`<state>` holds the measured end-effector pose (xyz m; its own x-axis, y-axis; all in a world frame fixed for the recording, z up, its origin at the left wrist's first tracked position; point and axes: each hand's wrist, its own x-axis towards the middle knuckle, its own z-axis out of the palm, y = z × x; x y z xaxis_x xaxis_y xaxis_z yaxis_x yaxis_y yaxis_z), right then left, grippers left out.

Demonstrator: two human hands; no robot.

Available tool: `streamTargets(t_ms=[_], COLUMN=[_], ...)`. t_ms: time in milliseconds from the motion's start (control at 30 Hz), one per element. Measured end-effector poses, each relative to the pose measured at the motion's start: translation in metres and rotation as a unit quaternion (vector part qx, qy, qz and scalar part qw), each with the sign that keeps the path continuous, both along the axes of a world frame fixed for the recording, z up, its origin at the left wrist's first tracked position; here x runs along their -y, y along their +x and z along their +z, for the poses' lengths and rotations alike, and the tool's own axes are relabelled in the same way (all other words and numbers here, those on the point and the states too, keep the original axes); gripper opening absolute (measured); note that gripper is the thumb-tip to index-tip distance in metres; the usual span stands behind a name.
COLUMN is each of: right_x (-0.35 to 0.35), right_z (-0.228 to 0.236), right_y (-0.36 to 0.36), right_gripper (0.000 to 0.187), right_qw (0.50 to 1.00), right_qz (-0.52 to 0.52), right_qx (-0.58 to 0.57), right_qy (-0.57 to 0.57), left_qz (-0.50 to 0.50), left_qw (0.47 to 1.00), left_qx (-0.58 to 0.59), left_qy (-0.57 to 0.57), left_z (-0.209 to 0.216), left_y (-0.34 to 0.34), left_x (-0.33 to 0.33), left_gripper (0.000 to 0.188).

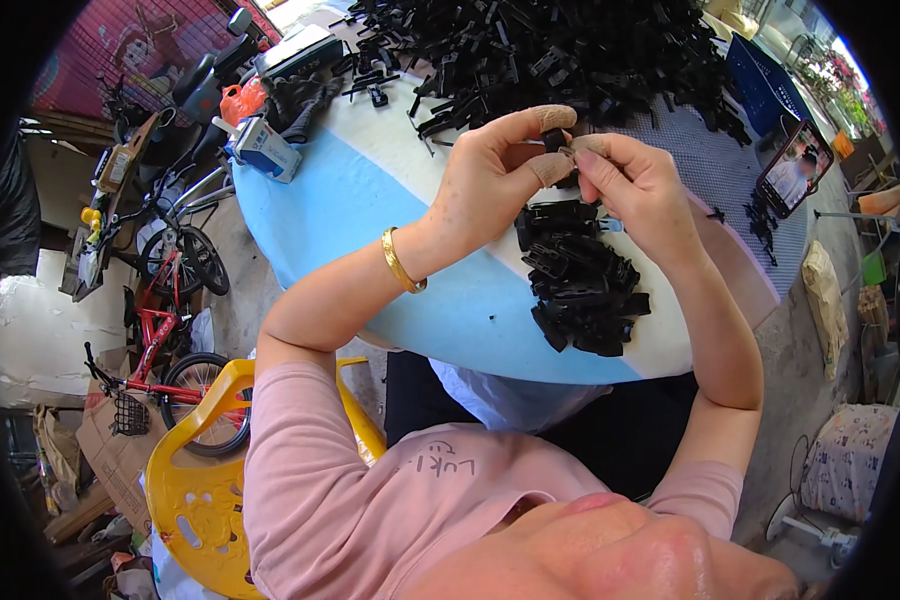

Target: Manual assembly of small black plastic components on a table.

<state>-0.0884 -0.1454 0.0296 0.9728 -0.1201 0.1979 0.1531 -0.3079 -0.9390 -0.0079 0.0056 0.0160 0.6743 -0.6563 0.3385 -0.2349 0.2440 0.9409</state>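
Over the table, my left hand (480,175) pinches a small black plastic part (553,139) between thumb and forefinger; tan tape wraps those fingertips. Close against it, my right hand (638,190) has its thumb and forefinger pressed together at the same part, and their tips partly hide it. Just below the hands lies a smaller heap of black plastic pieces (585,285), many laid side by side. Beyond them spreads a large loose pile of black plastic parts (540,60). The exact kind of part is too small to make out.
The table (420,310) has a blue and white cover. A small box (266,150) stands at its left edge, and a phone (796,168) leans at the right. A blue basket (755,85) sits far right. Left are a yellow chair (195,500) and a red bicycle (155,340).
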Motion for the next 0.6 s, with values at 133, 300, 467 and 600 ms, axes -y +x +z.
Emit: streamTargets(t_ms=[133, 300, 467, 600], right_x=[0.006, 0.001, -0.006, -0.006], right_z=[-0.003, -0.001, -0.002, -0.003], right_y=[-0.001, -0.003, -0.002, 0.001], right_gripper=[0.015, 0.014, 0.014, 0.014], right_qw=[0.993, 0.992, 0.997, 0.997], right_qz=[0.022, 0.005, -0.009, -0.010], right_qx=[0.084, 0.069, 0.055, -0.043], right_qy=[-0.074, -0.104, -0.062, 0.066], left_qz=[-0.019, -0.006, 0.038, 0.105], left_qw=[0.999, 0.999, 0.996, 0.979], left_qx=[0.024, 0.027, 0.071, 0.170], left_qy=[0.024, 0.030, 0.034, 0.029], left_z=[0.003, 0.002, 0.000, -0.004], left_y=[0.001, 0.001, -0.001, -0.001], left_x=[-0.003, -0.004, -0.002, 0.003], left_gripper=[0.040, 0.037, 0.033, 0.026])
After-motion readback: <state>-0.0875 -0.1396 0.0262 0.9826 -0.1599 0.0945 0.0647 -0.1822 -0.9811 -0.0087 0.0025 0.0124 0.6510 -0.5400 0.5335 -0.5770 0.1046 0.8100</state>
